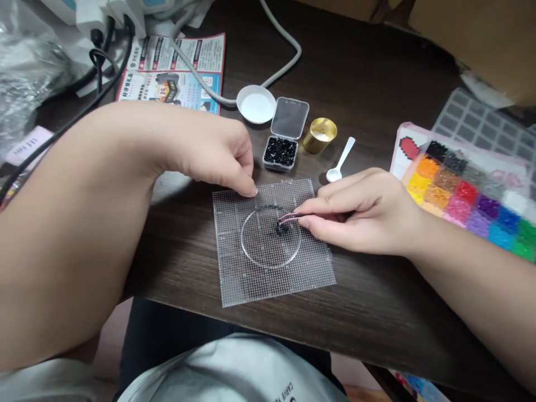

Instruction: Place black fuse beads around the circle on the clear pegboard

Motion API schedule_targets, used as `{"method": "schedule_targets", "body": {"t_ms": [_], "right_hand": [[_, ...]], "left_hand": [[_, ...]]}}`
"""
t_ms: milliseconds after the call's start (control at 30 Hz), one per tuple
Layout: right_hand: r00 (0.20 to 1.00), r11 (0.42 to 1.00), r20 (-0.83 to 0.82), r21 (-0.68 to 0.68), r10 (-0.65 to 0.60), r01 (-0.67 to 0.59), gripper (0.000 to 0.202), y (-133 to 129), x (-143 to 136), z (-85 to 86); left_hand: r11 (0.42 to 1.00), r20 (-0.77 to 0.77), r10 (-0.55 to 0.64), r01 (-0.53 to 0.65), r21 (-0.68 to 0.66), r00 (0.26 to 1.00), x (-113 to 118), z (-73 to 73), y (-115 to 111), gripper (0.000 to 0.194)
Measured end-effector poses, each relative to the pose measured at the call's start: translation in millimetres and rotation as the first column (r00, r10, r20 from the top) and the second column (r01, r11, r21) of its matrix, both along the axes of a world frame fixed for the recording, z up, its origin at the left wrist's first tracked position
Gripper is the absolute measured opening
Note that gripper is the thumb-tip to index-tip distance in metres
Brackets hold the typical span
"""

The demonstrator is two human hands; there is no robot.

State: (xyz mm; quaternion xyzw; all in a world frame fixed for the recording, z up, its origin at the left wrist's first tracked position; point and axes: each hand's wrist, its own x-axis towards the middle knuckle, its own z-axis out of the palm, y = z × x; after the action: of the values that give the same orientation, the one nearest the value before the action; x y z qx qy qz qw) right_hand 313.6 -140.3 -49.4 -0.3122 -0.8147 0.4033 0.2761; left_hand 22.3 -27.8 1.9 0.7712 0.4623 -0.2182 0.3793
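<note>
A clear pegboard [234, 268] lies on the dark table, with a transparent ring [271, 267] on it. Inside the ring sits a small cluster of black beads [281, 228], and more dark beads follow the ring's upper edge. My right hand [360, 212] pinches pink tweezers [288, 216], their tips at the cluster. My left hand [218, 148] is bent over the board's upper left edge, thumb tip at the pegs; its other fingers curl under, and anything in them is hidden. Behind the board stands an open clear box of black beads [280, 152].
Behind the board are a white dish [256, 105], a gold cup [320, 135] and a white spoon [341, 159]. A tray of coloured beads [477, 195] lies at the right. Cables [288, 50], a leaflet [209, 53] and plastic wrap [25, 72] are at the back left.
</note>
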Motion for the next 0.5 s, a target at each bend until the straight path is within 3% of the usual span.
{"method": "schedule_targets", "body": {"t_ms": [233, 367, 500], "right_hand": [[1.000, 1.000, 0.001, 0.003, -0.022, 0.022, 0.025, 1.8, -0.6, 0.1], [0.999, 0.999, 0.012, 0.011, -0.032, 0.032, 0.026, 1.8, -0.2, 0.6], [0.999, 1.000, 0.021, 0.010, -0.025, 0.024, 0.030, 1.1, -0.5, 1.8]], "left_hand": [[0.999, -0.015, -0.018, 0.019, 0.037, 1.000, -2.0, -9.2, 6.7, 0.033], [0.999, -0.034, -0.018, 0.019, 0.035, 0.999, -0.6, -6.5, 5.6, 0.034], [0.998, 0.044, -0.057, 0.056, 0.038, 0.997, -0.1, -0.2, 0.5, 0.035]]}}
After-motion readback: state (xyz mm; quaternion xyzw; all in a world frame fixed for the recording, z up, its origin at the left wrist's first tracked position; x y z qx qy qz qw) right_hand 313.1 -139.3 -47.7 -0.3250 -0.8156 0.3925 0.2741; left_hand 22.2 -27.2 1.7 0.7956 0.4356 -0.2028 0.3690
